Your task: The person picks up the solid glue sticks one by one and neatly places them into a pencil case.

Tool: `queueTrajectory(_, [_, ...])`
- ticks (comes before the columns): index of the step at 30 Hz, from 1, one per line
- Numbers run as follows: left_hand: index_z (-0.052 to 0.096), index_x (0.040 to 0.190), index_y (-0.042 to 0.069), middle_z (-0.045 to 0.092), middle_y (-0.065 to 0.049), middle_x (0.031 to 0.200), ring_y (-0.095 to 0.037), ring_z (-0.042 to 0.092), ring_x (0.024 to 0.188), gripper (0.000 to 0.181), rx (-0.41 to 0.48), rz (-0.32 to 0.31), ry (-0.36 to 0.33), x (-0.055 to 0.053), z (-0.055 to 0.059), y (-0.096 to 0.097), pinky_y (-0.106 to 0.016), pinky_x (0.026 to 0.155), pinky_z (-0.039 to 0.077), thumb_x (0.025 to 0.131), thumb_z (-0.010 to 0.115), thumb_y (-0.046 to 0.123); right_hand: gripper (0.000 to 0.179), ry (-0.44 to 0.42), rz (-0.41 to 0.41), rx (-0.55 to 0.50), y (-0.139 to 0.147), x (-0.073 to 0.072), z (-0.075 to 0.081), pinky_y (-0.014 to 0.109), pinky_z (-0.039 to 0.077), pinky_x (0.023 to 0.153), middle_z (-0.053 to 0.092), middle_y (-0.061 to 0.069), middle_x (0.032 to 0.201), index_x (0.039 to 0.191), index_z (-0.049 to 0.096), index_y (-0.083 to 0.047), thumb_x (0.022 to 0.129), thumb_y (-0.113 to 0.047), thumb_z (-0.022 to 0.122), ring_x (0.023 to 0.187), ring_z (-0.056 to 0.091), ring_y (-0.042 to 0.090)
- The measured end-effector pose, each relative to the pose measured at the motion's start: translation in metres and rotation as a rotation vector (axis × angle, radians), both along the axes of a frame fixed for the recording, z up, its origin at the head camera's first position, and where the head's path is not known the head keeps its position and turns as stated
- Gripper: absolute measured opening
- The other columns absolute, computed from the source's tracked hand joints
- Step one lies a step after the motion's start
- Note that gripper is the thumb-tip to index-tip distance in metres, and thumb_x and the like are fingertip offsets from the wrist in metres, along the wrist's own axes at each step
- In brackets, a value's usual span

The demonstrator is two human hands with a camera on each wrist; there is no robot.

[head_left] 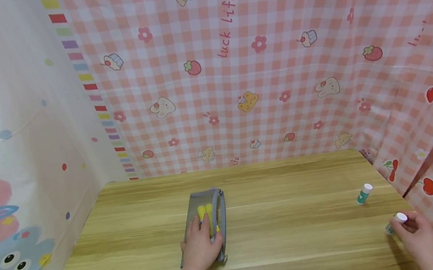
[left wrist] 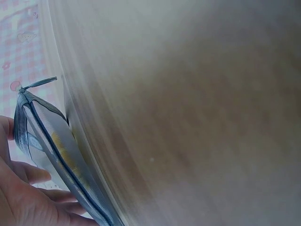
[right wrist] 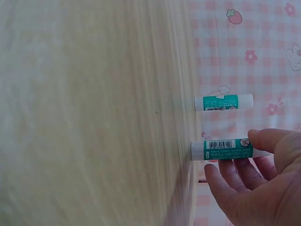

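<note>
On the left part of the table, my left hand (head_left: 202, 246) rests over a grey mesh zip pouch (head_left: 195, 201), with its fingers spread across the top side. Yellow items (head_left: 205, 211) show through the mesh beneath the fingers. In the left wrist view, the fingers lie against the side of the pouch (left wrist: 49, 127), whose zip edge faces the camera. At the right, my right hand (head_left: 421, 236) pinches a glue stick (right wrist: 223, 149) with a green label near its white cap, the stick standing upright at the tabletop.
A second glue stick (head_left: 364, 194) stands upright on the wooden table (head_left: 290, 233), just beyond the one in my right hand. Behind the table hangs a pink checked cloth (head_left: 257, 73); a white cloth with cartoon prints (head_left: 25, 164) hangs on the left.
</note>
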State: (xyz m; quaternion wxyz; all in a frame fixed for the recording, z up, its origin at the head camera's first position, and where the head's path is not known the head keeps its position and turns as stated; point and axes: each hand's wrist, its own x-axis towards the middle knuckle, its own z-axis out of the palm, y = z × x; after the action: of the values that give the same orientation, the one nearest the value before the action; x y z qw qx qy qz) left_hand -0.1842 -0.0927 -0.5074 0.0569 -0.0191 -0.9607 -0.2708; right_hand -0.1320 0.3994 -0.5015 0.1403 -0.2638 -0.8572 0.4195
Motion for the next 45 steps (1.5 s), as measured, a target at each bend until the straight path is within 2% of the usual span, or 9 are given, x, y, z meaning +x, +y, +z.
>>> queueTrajectory(8, [0.050, 0.144, 0.004, 0.039, -0.030, 0.148, -0.051, 0.036, 0.135, 0.062, 0.003, -0.001, 0.003, 0.000, 0.000, 0.000, -0.083, 0.088, 0.028, 0.092, 0.060, 0.036, 0.041, -0.010, -0.006, 0.049, -0.003, -0.002, 0.000, 0.007, 0.039, 0.054, 0.059, 0.036, 0.112, 0.120, 0.053, 0.014, 0.095, -0.017, 0.063, 0.064, 0.036, -0.019])
queueTrajectory(15, [0.050, 0.144, 0.004, 0.039, -0.031, 0.148, -0.051, 0.035, 0.135, 0.062, 0.005, -0.001, 0.004, -0.001, 0.000, -0.001, -0.083, 0.088, 0.028, 0.092, 0.059, 0.037, 0.044, -0.008, 0.031, 0.035, -0.012, -0.006, 0.001, 0.007, 0.039, 0.057, 0.060, 0.034, 0.113, 0.123, 0.053, 0.013, 0.097, -0.021, 0.062, 0.067, 0.037, -0.019])
queueTrajectory(22, [0.050, 0.144, 0.003, 0.039, -0.031, 0.148, -0.052, 0.035, 0.134, 0.062, 0.003, -0.003, 0.008, 0.000, -0.001, -0.001, -0.084, 0.088, 0.028, 0.092, 0.059, 0.036, 0.040, 0.058, 0.073, 0.032, -0.031, -0.012, 0.004, 0.006, 0.039, 0.059, 0.064, 0.031, 0.107, 0.121, 0.056, 0.012, 0.096, -0.017, 0.063, 0.068, 0.040, -0.019])
queueTrajectory(34, [0.050, 0.144, 0.004, 0.039, -0.030, 0.148, -0.051, 0.036, 0.134, 0.062, -0.004, 0.000, -0.003, -0.001, 0.000, 0.000, -0.083, 0.087, 0.028, 0.092, 0.059, 0.037, 0.035, 0.167, 0.181, 0.032, -0.069, -0.028, 0.009, 0.005, 0.041, 0.064, 0.065, 0.028, 0.107, 0.121, 0.060, 0.011, 0.094, -0.010, 0.067, 0.074, 0.045, -0.018])
queueTrajectory(39, [0.050, 0.144, 0.004, 0.038, -0.030, 0.148, -0.051, 0.035, 0.135, 0.062, -0.005, 0.001, -0.007, 0.000, 0.000, 0.000, -0.083, 0.088, 0.028, 0.092, 0.059, 0.037, 0.034, 0.169, 0.222, 0.020, -0.085, -0.034, 0.011, 0.005, 0.041, 0.065, 0.065, 0.028, 0.108, 0.121, 0.061, 0.009, 0.095, -0.012, 0.066, 0.076, 0.046, -0.017])
queueTrajectory(45, [0.050, 0.144, 0.004, 0.039, -0.031, 0.147, -0.051, 0.035, 0.135, 0.063, 0.002, -0.001, -0.007, 0.000, 0.000, -0.001, -0.084, 0.088, 0.028, 0.092, 0.059, 0.037, 0.033, 0.157, 0.263, -0.041, -0.102, -0.042, 0.012, 0.009, 0.046, 0.067, 0.064, 0.027, 0.110, 0.122, 0.060, 0.010, 0.095, -0.010, 0.065, 0.077, 0.050, -0.012])
